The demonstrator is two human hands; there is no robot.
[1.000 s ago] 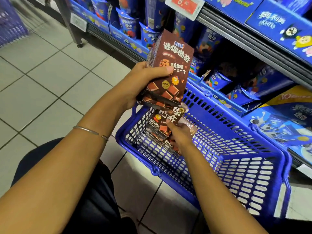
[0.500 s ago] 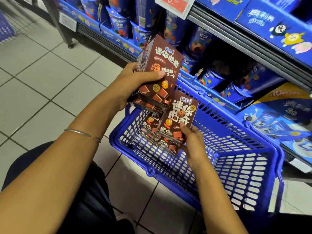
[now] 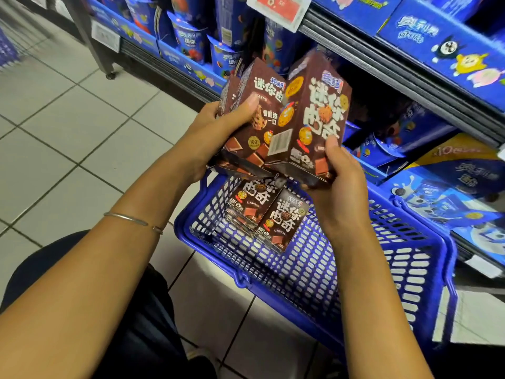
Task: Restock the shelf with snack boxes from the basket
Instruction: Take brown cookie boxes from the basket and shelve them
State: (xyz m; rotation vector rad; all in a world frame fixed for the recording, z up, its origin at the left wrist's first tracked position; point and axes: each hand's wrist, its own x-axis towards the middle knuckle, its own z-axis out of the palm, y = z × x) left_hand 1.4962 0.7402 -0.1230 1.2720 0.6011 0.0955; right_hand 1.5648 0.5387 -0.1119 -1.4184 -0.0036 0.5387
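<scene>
Snack boxes [image 3: 287,127] between both raised hands

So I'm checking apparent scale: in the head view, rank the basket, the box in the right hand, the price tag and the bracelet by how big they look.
1. basket
2. box, though nearness to the camera enlarges it
3. price tag
4. bracelet

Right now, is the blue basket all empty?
No, brown snack boxes still lie inside the blue basket, below the boxes held in the left hand and right hand.
</scene>
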